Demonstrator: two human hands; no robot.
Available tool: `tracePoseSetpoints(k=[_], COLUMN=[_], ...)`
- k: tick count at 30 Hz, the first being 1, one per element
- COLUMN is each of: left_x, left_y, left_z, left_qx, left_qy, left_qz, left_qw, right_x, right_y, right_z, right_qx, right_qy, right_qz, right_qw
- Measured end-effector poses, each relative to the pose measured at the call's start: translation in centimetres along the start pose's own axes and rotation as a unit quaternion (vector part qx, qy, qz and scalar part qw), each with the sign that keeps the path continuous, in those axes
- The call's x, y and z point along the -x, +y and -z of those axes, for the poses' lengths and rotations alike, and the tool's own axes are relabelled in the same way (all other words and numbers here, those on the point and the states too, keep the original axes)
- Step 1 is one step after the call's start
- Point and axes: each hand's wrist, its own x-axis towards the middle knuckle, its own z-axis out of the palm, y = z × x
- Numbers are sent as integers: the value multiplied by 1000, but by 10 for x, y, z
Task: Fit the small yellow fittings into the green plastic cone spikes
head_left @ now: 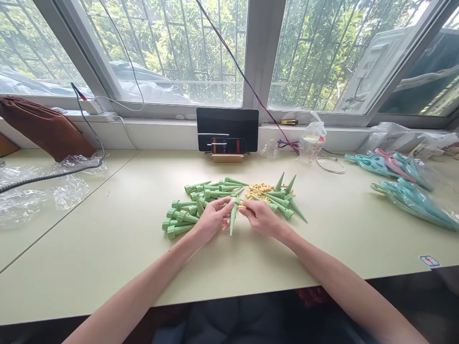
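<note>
My left hand (214,217) is closed around the top of a green plastic plant-watering spike (233,220), whose pointed end aims down toward me. Close on its right, my right hand (261,216) pinches a small yellow plastic piece (241,207) against the side of the spike's head. How far the piece sits in the spike cannot be made out. Left of and behind my hands lies a pile of similar green spikes (181,217). Behind my right hand, a heap of small yellow pieces (263,188) has more green spikes (281,203) beside and over it.
A dark tablet (227,122) and a phone (229,145) stand upright at the back of the table (107,267). Bagged teal items (416,203) lie at right. Clear plastic wrap (68,191), a cable (53,177) and a brown bag (46,126) are at left.
</note>
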Motion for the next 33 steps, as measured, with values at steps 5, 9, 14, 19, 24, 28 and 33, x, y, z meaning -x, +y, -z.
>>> tracePoseSetpoints(k=[5,9,14,19,24,28,33], left_x=[2,3,2,2,4,4,3], left_y=[6,10,12,15,14,11,7], left_z=[0,-2,-3,-2,-5,-4,-1], left_qx=[-5,-13,-9,-23,-24,-46,-86], left_qy=[-8,-7,-2,-6,-17,-26,-32], left_qz=[15,12,-3,-14,-9,-25,-50], left_qw=[1000,1000,1000,1000,1000,998,995], right_x=[1,1,1,1,2,2,2], right_y=[4,3,0,-3,-6,-9,-11], right_z=[0,1,1,0,-1,0,0], right_qx=[48,53,42,1,-29,-54,-114], right_qy=[1,0,-5,-7,-2,1,-8], right_qz=[16,10,-4,-12,-23,-41,-76], right_qw=[999,999,999,1000,999,998,991])
